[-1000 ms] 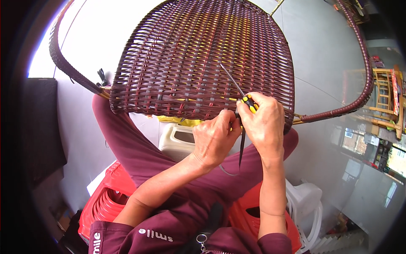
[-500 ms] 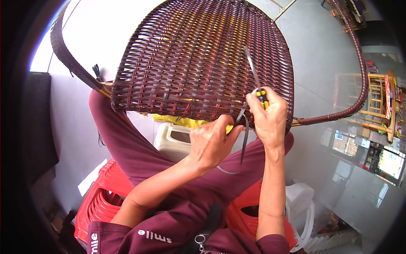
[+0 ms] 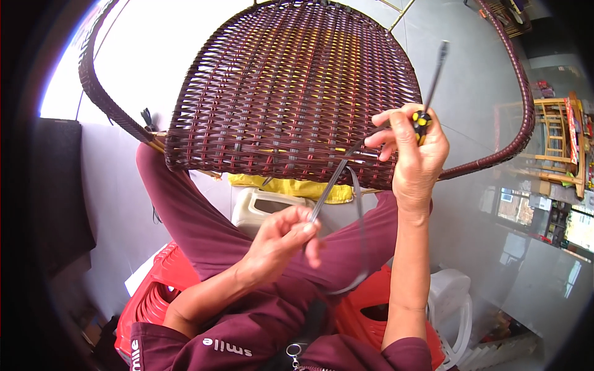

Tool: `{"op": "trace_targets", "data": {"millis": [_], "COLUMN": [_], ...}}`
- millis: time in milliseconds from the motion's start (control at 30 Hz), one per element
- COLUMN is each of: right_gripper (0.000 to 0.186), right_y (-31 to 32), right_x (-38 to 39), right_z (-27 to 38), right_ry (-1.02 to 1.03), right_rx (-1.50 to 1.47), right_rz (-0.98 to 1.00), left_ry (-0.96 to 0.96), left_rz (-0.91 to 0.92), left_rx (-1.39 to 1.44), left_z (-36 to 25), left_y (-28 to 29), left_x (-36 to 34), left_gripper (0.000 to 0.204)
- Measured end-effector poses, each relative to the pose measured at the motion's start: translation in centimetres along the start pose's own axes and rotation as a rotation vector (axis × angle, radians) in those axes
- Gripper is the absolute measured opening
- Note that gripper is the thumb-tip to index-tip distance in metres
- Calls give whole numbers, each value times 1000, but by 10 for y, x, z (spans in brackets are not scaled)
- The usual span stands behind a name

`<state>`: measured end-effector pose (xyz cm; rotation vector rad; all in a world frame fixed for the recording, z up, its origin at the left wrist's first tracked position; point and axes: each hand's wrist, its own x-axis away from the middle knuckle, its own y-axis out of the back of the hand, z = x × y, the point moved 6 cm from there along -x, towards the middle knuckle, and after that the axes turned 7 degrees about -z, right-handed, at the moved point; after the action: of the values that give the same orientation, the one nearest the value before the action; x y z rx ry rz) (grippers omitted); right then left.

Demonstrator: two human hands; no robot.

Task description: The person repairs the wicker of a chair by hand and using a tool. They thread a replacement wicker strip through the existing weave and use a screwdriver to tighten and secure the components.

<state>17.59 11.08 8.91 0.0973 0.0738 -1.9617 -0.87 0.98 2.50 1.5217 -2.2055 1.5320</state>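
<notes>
A dark brown wicker panel, with a rounded far edge, spans the space in front of me above my knees. Between thumb and fingers, my left hand pinches a flat grey weaving strip below the panel's near edge. The strip runs taut up to the weave, and a loose length of it loops down to the right. Closed round the black-and-yellow handle of a screwdriver, my right hand is at the panel's near right corner. Its shaft points up and away; some fingers reach toward the strip.
A curved wrapped armrest frame arches on the right, another on the left. Under the panel are a yellow cloth and a beige plastic stool. Red plastic stools sit beneath me. Wooden chairs stand far right.
My left hand has drawn back toward me, pulling the strip out longer. My right hand has moved right and up, and the screwdriver now tilts right instead of left.
</notes>
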Motion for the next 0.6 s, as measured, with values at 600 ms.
{"op": "trace_targets", "data": {"millis": [600], "right_gripper": [14], "right_y": [62], "right_x": [-92], "right_z": [234], "right_ry": [804], "right_rx": [156], "right_rz": [-203], "left_ry": [-327], "left_rz": [-31], "left_rx": [-558], "left_z": [-18], "left_y": [-52], "left_x": [-36], "left_gripper": [28]}}
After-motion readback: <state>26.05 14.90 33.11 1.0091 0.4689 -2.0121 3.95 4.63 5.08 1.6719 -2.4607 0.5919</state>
